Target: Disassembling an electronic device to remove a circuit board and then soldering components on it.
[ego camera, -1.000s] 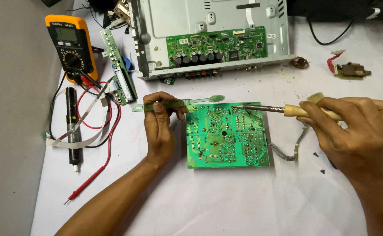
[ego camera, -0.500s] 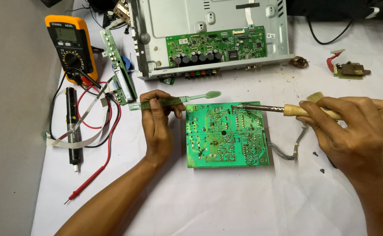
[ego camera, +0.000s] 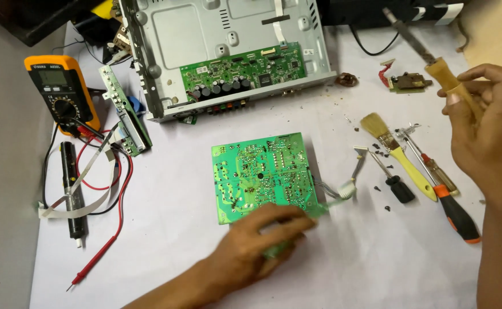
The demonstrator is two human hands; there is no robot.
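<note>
Your right hand (ego camera: 485, 123) has its grip closed around the wooden handle of the soldering iron (ego camera: 434, 60), lifted well above the bench (ego camera: 165, 229). Your left hand (ego camera: 262, 240) grips a blurred green toothbrush (ego camera: 334, 197) at the lower edge of the green circuit board (ego camera: 262, 174), which lies flat mid-bench.

Two hands — a left hand (ego camera: 256, 243) and a right hand (ego camera: 485, 129). One soldering iron (ego camera: 434, 63). One toothbrush (ego camera: 319, 203). One loose green circuit board (ego camera: 262, 174). One metal chassis (ego camera: 222, 51). One orange multimeter (ego camera: 59, 91). One paintbrush (ego camera: 394, 151). Two screwdrivers — one black-handled (ego camera: 397, 184), one orange-handled (ego camera: 451, 200).
</note>
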